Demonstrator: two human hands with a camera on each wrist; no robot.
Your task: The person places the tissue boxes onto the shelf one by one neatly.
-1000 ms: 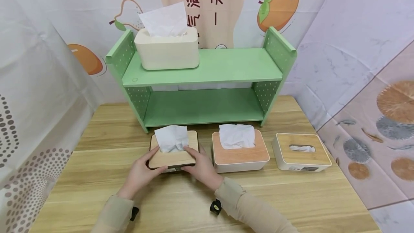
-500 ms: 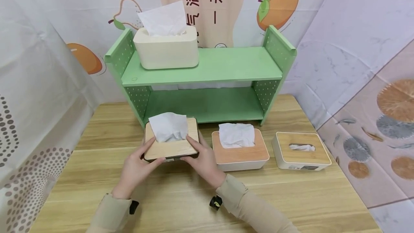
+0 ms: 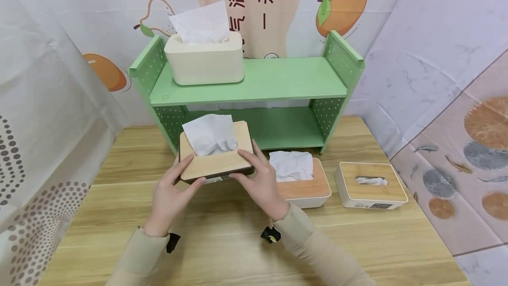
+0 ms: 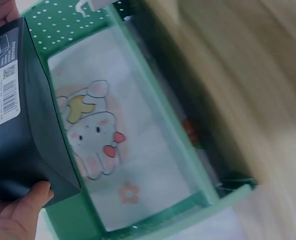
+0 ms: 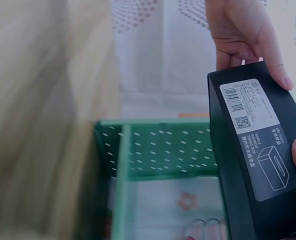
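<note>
Obs.: left hand (image 3: 168,197) and right hand (image 3: 263,182) are gripping the dark tissue box (image 3: 218,162), 1 hand per short end; thumbs are pressing the near long face, 1 finger of each is resting on the wood lid. Box is sitting between hands, appx. level w/ front of lower shelf (image 3: 287,127), apparently clear of table (image 3: 222,246). Critical relation: long axis is running L–R, approx. parallel to shelf front but slightly skewed, R end farther fwd. Neither hand is nearer; both are touching. Left hand is working nearer the rack's L side panel (image 3: 168,122); right hand is passing just beside the peach-lidded box (image 3: 301,190) in head view. Label (image 5: 258,140) is facing the person.
</note>
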